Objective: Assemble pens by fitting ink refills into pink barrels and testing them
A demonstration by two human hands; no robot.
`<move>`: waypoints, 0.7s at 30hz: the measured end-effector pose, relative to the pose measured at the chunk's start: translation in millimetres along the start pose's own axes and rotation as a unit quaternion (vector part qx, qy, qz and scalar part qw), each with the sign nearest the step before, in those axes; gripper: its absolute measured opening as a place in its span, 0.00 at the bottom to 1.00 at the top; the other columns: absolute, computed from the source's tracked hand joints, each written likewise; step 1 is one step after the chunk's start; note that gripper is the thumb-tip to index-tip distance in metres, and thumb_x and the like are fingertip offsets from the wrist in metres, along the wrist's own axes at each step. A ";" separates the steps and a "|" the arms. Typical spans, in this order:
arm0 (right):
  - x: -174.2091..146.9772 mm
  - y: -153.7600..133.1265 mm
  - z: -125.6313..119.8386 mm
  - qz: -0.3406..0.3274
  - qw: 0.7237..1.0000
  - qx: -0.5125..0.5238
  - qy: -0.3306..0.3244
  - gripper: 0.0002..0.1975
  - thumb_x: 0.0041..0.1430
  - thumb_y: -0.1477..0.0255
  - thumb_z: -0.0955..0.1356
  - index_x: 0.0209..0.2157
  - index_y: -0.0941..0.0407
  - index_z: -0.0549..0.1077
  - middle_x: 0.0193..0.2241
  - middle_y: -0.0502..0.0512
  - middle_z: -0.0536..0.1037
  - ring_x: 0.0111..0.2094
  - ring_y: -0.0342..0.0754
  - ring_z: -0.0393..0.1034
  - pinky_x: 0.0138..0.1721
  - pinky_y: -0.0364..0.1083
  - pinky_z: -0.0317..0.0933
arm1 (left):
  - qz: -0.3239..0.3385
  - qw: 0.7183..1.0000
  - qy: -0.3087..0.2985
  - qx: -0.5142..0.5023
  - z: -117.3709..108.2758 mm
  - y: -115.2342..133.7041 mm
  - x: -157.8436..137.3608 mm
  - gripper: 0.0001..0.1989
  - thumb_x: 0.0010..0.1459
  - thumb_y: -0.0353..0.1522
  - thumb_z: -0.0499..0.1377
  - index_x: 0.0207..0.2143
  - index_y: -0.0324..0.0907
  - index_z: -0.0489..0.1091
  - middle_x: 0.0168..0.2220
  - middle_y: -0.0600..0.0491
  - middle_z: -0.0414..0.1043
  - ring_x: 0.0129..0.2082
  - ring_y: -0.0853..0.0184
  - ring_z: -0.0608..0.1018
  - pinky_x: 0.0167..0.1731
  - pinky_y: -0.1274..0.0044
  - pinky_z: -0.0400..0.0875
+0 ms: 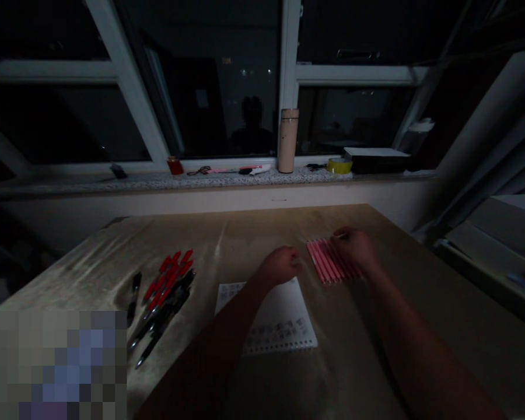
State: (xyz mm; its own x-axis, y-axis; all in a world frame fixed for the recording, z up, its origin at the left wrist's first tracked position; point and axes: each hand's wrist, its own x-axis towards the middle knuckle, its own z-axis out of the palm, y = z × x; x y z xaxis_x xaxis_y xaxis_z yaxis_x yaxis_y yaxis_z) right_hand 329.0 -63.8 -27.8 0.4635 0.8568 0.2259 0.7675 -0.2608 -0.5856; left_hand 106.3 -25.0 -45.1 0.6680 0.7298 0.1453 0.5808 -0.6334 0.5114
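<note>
A row of slim pink pens or pencils [326, 262] lies side by side at the right of the table. My right hand [357, 248] is over their far right part, fingers bent and closed together. A small pale bit shows at its fingertips, too dark to name. Left of the row, my left hand [282, 265] is curled closed above the far edge of a spiral notebook [284, 306]. Whatever that hand may hold is hidden. The notebook lies open-faced with rows of small dark drawings or writing, partly covered by my left forearm.
Left on the table [240, 233] lie several red pens or markers [168, 277] and several black pens [164, 324]. The windowsill behind holds a pink flask [288, 140], yellow tape [339, 166], a red jar [175, 165] and a dark box [376, 160]. A blurred patch covers the lower left.
</note>
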 end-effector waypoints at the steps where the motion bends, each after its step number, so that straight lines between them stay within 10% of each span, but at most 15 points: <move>1: -2.4 -10.7 4.0 -0.034 0.999 -0.002 -0.006 0.08 0.51 0.69 0.66 0.33 0.56 0.74 0.29 0.60 0.79 0.30 0.50 0.72 0.29 0.44 0.60 | -0.003 1.000 -0.007 0.019 -7.0 -5.9 -2.4 0.14 0.50 0.35 0.57 0.38 0.38 0.72 0.36 0.48 0.73 0.36 0.65 0.74 0.38 0.76 0.67; 12: -57.9 -119.0 88.4 -0.251 0.952 -0.048 -0.170 0.08 0.52 0.70 0.66 0.34 0.55 0.75 0.29 0.54 0.79 0.29 0.45 0.72 0.30 0.40 0.56 | -0.069 0.987 0.063 0.130 -38.2 -83.2 -58.5 0.11 0.54 0.33 0.52 0.37 0.39 0.72 0.37 0.47 0.73 0.39 0.63 0.73 0.41 0.74 0.65; 21: -74.7 -118.5 118.1 -0.275 0.944 -0.075 -0.165 0.09 0.55 0.69 0.64 0.32 0.55 0.75 0.32 0.56 0.78 0.34 0.47 0.71 0.34 0.42 0.56 | -0.037 0.980 0.084 0.178 -33.2 -78.9 -79.9 0.11 0.58 0.32 0.50 0.30 0.39 0.70 0.34 0.48 0.68 0.37 0.63 0.70 0.40 0.72 0.63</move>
State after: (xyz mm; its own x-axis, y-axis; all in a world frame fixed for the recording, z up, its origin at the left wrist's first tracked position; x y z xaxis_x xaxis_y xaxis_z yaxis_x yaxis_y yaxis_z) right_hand 151.1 -44.3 -67.2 -0.1668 0.9666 0.1945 0.9176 0.2244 -0.3281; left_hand -8.4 -24.8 -68.9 0.5491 0.7906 0.2709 0.7702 -0.6046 0.2031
